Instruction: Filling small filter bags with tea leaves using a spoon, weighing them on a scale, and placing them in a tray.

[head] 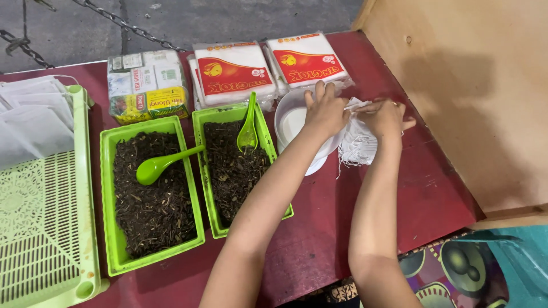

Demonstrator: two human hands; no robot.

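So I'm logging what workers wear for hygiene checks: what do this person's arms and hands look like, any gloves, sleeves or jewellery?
Both forearms are bare, with no sleeves in view. The left hand and right hand wear no gloves. No watch or bracelet shows on either wrist. Whether a ring is worn is too small to tell.

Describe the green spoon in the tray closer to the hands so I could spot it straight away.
Start at the dark red table and find the two bright green trays of dark dried leaves side by side. Take the right tray, the one next to the white bowl. Its green spoon lies near the far end, handle pointing away from the person, while the left tray's spoon lies slantwise across the leaves.
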